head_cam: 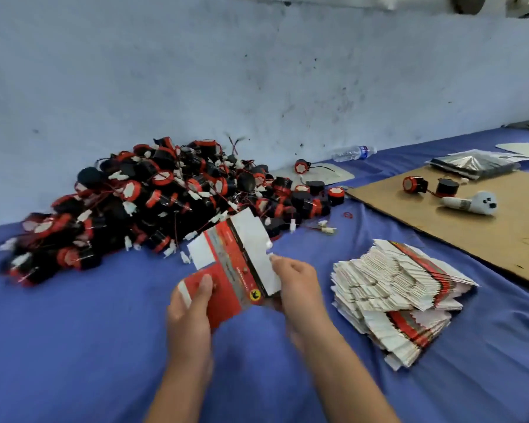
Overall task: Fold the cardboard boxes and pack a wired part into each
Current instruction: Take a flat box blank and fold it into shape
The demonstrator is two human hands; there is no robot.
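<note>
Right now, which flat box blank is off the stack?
The red-and-white box blank held up between the left hand and right hand. All the others lie fanned in the stack of blanks on the blue cloth.

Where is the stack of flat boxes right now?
In the head view, the stack lies on the blue cloth, right of the hands, just in front of the brown cardboard sheet.

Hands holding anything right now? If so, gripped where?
Both hold one flat cardboard box. The left hand pinches its near red end, thumb on top; the right hand grips the white flap on its right edge.
</note>
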